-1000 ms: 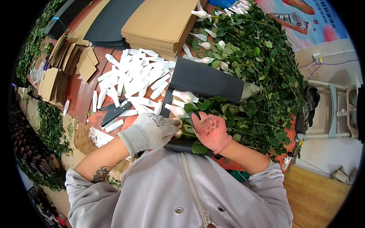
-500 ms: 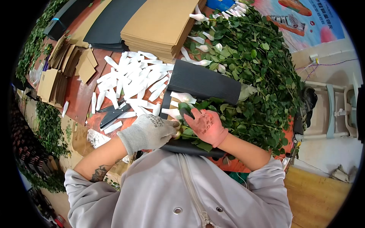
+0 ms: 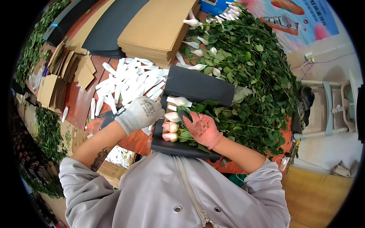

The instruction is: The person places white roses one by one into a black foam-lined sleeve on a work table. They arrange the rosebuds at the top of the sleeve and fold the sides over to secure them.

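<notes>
My right hand [image 3: 203,129], in a pink glove with dark fingertips, is closed round rose stems just behind the flower heads. Two pink roses [image 3: 170,136] lie bare at the near end of the bunch; beside them is a rose in a white net sleeve [image 3: 173,116]. The bunch rests on black corrugated wrapping [image 3: 182,148]. My left hand [image 3: 141,114], in a grey glove, hovers left of the flower heads, over the edge of a pile of white net sleeves [image 3: 129,81]. Its fingers are curled together, and what they hold, if anything, is hidden.
Stacks of brown cardboard [image 3: 157,26] and black sheets [image 3: 110,30] stand at the back. A folded black corrugated piece [image 3: 199,83] lies above the bunch. Many leafy rose stems [image 3: 258,83] cover the right side. Small cardboard pieces [image 3: 57,85] sit at left.
My left hand has moved away from the flower heads, left and upward to the sleeves, uncovering two bare pink roses. My right hand stays at the stems.
</notes>
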Demonstrator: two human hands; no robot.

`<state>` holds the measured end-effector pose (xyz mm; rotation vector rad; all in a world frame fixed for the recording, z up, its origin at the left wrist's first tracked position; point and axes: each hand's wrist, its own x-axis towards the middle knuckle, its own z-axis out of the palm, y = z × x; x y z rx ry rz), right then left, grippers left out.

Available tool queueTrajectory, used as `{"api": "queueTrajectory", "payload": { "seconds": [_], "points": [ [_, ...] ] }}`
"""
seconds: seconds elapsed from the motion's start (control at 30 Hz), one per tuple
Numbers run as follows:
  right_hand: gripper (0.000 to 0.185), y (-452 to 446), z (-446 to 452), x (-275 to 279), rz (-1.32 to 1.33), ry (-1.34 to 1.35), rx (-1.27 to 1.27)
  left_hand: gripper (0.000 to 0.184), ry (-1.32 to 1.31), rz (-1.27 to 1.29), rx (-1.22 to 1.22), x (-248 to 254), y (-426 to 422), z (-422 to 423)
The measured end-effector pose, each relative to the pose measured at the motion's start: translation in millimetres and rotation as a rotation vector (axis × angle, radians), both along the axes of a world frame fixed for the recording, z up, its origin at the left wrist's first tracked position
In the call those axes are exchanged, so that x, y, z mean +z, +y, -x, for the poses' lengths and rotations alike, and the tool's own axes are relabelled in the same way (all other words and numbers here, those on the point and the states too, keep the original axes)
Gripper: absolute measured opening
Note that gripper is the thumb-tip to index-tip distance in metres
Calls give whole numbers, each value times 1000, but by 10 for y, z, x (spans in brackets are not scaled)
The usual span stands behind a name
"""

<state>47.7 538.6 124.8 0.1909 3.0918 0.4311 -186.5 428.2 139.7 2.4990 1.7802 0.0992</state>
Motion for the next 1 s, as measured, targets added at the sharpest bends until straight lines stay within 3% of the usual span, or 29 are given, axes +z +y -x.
{"api": "queueTrajectory", "payload": {
  "seconds": [0.1, 0.17, 0.23, 0.27, 0.3, 0.37, 0.43, 0.47, 0.5, 0.53, 0.57, 0.6, 0.7, 0.77, 0.83, 0.87, 0.93, 1.0],
  "points": [
    [43, 34, -30, -166, -212, -117, 5, 10, -51, -47, 18, -14, -134, 98],
    [45, 41, -79, -156, -290, -235, 19, 14, -65, 106, 71, 20, -179, 141],
    [43, 6, -10, 132, 90, -183, -65, 20, -83, 130, 503, 147, -230, 178],
    [41, -3, 1, 136, 269, -171, -122, 25, -154, 33, 495, 273, -246, 147],
    [41, -4, 4, 138, 271, -167, -116, 25, -150, 33, 500, 392, -226, 32],
    [39, 4, -8, 154, 190, -80, -27, 29, -198, 194, 222, 568, -154, -269],
    [37, -57, 12, 272, 205, -38, -36, 31, -314, 294, 106, 550, -86, -470],
    [37, -126, 31, 462, 215, -39, -103, 32, -238, 64, 84, 313, -157, -479],
    [38, -148, 56, 599, 227, -40, -173, 32, -234, 56, 88, 358, -158, -479],
    [33, -105, 54, 635, 286, 207, -1, 31, -260, 165, 141, 429, -161, -482],
    [33, -111, 90, 616, 292, 204, -16, 31, -289, 283, 186, 491, -170, -507],
    [32, -150, 177, 583, 332, 215, 24, 30, -132, 418, 162, 539, -144, -522],
    [33, -166, 341, 499, 410, 158, -5, 32, -175, 324, 170, 394, -202, -537],
    [38, -120, 256, 414, 294, 294, -161, 33, -214, 329, 233, 429, -233, -530],
    [41, -17, 230, 636, 368, -108, -322, 33, -321, 176, 210, 372, -307, -533],
    [41, 46, 199, 595, 387, -173, -381, 32, -289, 258, 203, 388, -279, -523],
    [42, 88, 161, 558, 395, -239, -449, 32, -308, 234, 205, 402, -270, -529],
    [44, 86, 136, 578, 363, -141, -419, 33, -307, 267, 224, 443, -239, -535]
  ]
}}
